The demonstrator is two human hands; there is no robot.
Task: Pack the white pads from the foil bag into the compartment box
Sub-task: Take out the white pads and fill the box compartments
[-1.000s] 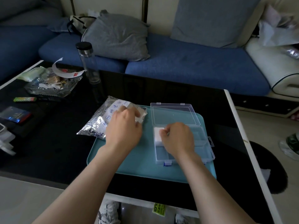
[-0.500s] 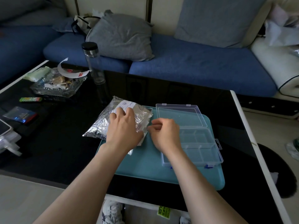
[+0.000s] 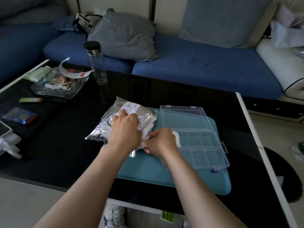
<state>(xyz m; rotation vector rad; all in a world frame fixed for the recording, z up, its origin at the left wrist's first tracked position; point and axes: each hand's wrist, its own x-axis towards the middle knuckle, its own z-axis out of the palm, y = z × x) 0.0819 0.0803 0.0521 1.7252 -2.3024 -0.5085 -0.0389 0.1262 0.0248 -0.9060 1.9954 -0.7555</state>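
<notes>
Both my hands meet at the mouth of the crinkled silver foil bag [image 3: 102, 129]: my left hand [image 3: 125, 130] grips the bag, half on the black tabletop [image 3: 57, 153], and my right hand [image 3: 160, 142] pinches thin white pads [image 3: 146, 134] just beside the open clear plastic compartment box [image 3: 204, 150].

A single head-worn wide-angle view looks forward and down, close over the table [image 3: 57, 145].

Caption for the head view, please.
Left hand holds the foil bag while the right hand pinches white pads beside the open compartment box.
</notes>
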